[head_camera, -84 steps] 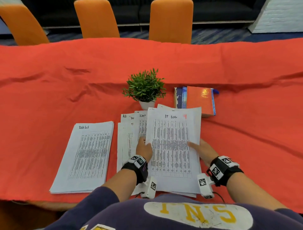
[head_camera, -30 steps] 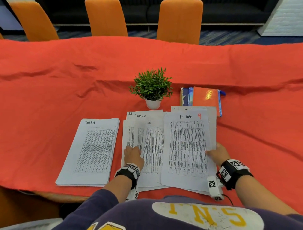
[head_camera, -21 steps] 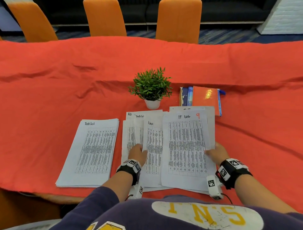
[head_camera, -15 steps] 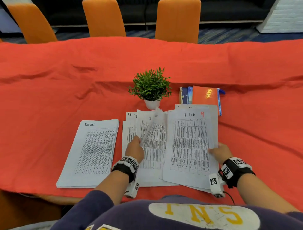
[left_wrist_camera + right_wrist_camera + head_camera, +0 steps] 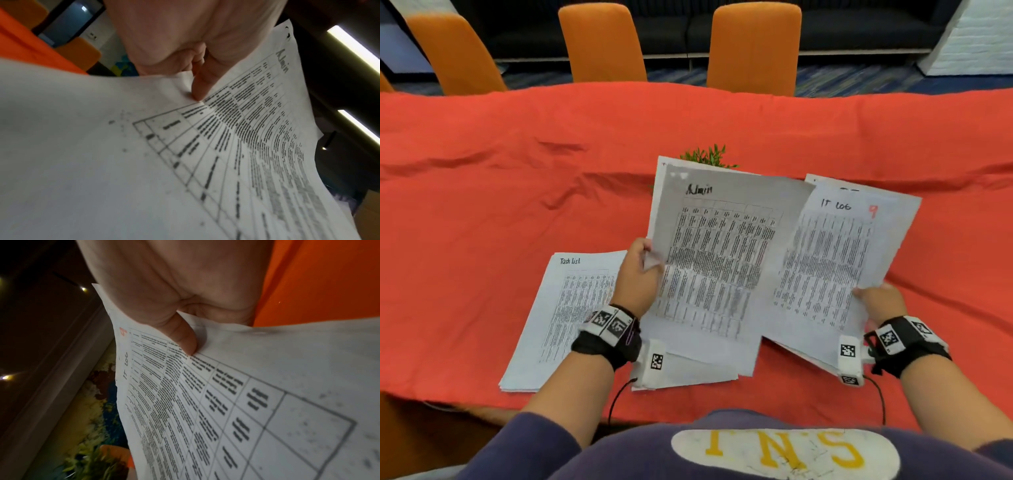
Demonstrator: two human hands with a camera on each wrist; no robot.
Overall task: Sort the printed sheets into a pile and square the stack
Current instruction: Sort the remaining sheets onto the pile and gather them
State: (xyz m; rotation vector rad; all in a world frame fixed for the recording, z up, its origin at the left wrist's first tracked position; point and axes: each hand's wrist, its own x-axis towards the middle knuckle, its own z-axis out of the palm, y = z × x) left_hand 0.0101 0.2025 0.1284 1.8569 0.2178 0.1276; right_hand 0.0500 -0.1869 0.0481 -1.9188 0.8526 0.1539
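My left hand (image 5: 637, 274) pinches the left edge of the sheets headed "Admin" (image 5: 717, 260) and holds them tilted up off the table; its thumb (image 5: 200, 86) presses on the Admin page (image 5: 226, 146). My right hand (image 5: 878, 299) pinches the right edge of the "IT Log" sheets (image 5: 832, 260), also lifted, with the thumb (image 5: 183, 339) on the IT Log page (image 5: 205, 402). A "Task List" pile (image 5: 566, 315) lies flat at the left. More sheets (image 5: 688, 371) lie under my left wrist.
A small green plant (image 5: 707, 157) peeks over the lifted Admin sheets. The red tablecloth (image 5: 517, 192) covers the table, its near edge close to my body. Three orange chairs (image 5: 755, 48) stand along the far side.
Both hands have raised their sheets off the table and tilted them towards me. The Admin sheets now hide the plant pot and the books behind. The Task List pile has not moved.
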